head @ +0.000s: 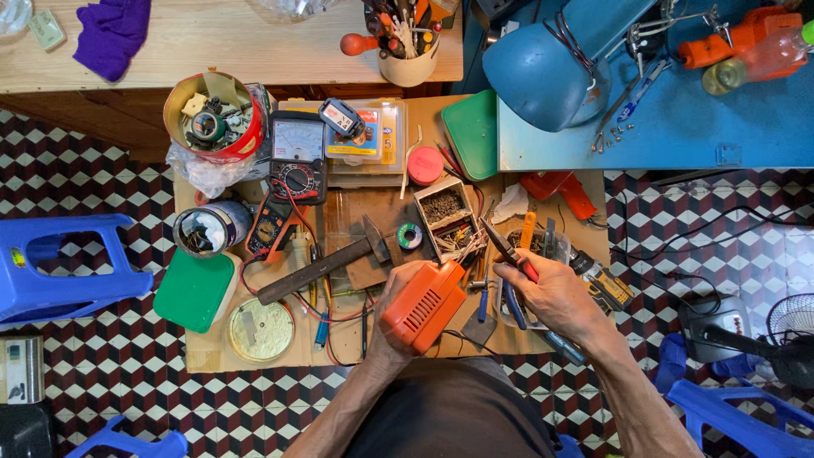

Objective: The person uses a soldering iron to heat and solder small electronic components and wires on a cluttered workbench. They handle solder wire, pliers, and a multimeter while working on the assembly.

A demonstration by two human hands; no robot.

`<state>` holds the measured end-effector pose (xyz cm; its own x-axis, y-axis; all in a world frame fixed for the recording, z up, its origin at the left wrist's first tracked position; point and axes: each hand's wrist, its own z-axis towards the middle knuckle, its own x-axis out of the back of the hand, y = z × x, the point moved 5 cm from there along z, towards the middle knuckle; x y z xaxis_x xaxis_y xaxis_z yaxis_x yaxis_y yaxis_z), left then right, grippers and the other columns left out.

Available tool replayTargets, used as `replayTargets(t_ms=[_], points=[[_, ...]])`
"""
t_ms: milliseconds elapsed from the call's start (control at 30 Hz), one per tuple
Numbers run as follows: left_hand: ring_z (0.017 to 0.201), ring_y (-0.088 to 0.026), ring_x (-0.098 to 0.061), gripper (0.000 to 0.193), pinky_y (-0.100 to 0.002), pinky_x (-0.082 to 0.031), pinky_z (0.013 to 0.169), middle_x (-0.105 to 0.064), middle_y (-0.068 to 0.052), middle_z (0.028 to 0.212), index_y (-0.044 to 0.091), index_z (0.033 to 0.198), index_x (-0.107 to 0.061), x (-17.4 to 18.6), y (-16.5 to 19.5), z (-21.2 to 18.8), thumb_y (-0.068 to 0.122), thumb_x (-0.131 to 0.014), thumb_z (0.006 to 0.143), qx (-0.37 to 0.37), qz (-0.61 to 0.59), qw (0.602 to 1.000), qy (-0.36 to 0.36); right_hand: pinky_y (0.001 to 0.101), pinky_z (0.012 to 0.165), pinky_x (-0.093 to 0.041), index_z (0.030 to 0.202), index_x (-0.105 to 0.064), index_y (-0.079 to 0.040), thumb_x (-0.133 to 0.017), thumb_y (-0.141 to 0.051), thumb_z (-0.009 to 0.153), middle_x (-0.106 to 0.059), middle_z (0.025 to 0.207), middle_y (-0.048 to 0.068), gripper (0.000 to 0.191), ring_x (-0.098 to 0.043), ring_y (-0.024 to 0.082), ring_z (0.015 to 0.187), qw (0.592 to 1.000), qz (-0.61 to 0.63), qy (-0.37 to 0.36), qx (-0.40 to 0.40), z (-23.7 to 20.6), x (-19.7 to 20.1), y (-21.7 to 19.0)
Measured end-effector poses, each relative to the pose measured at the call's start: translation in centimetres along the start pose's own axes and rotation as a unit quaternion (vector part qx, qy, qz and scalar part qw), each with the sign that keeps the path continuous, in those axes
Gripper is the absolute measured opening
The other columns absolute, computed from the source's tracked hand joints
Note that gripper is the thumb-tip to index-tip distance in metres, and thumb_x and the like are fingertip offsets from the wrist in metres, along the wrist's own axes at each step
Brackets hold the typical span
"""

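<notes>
My left hand (393, 298) grips an orange plastic tool housing (424, 306) with vent slots, held over the near edge of a low cardboard-covered work table (203, 352). My right hand (553, 293) is closed on a pair of needle-nose pliers (505, 248) with red and blue handles; the jaws point up-left, just right of the orange housing. A small open box of screws (443, 206) lies just beyond the plier tips.
A hammer (326, 263), two multimeters (297, 157), a solder spool (409, 236), tins of parts (216, 127), green lids (195, 290) and clear parts boxes (366, 142) crowd the table. A blue desk lamp (543, 64) stands on a blue bench. Blue stools (59, 263) and a fan (793, 331) flank me.
</notes>
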<state>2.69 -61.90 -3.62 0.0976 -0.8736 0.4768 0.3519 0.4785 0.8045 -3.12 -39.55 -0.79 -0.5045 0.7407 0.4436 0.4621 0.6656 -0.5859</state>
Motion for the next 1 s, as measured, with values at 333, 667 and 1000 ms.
replayTargets(t_ms=[333,667,1000], points=[[0.118,-0.027,-0.063,0.049,-0.035,-0.058,0.098,-0.058,-0.012,0.127,0.005,0.128,-0.061,0.1,-0.1,-0.3,0.023,-0.083,0.088,0.009,-0.013,1.000,0.011,0.0410,0.070,-0.050,0.090,-0.062,-0.003,-0.045,-0.051,0.103,-0.064,0.077,0.010,0.053,-0.059,0.022,0.068,0.998,0.023,0.025,-0.045,2.5,-1.0,7.8],[0.118,-0.030,-0.063,0.056,-0.040,-0.056,0.100,-0.060,-0.011,0.125,0.008,0.137,-0.051,-1.7,1.2,-0.3,0.007,-0.076,0.086,-0.023,0.026,0.999,0.029,0.0519,0.093,-0.045,0.145,-0.049,-0.001,-0.064,-0.031,0.095,-0.055,0.138,0.019,0.061,-0.057,0.035,0.121,0.980,0.029,0.062,0.186,-0.4,-4.7,7.3],[0.138,-0.030,-0.052,0.112,-0.045,-0.045,0.128,-0.046,-0.021,0.145,0.004,0.162,-0.013,-6.0,10.6,4.1,0.038,-0.088,0.087,0.081,-0.322,0.943,-0.011,0.0386,0.080,-0.062,0.121,-0.063,-0.003,-0.063,0.006,0.074,-0.068,0.114,0.014,0.048,-0.068,0.025,0.098,0.996,-0.007,0.027,0.086,-3.8,-2.0,12.3]])
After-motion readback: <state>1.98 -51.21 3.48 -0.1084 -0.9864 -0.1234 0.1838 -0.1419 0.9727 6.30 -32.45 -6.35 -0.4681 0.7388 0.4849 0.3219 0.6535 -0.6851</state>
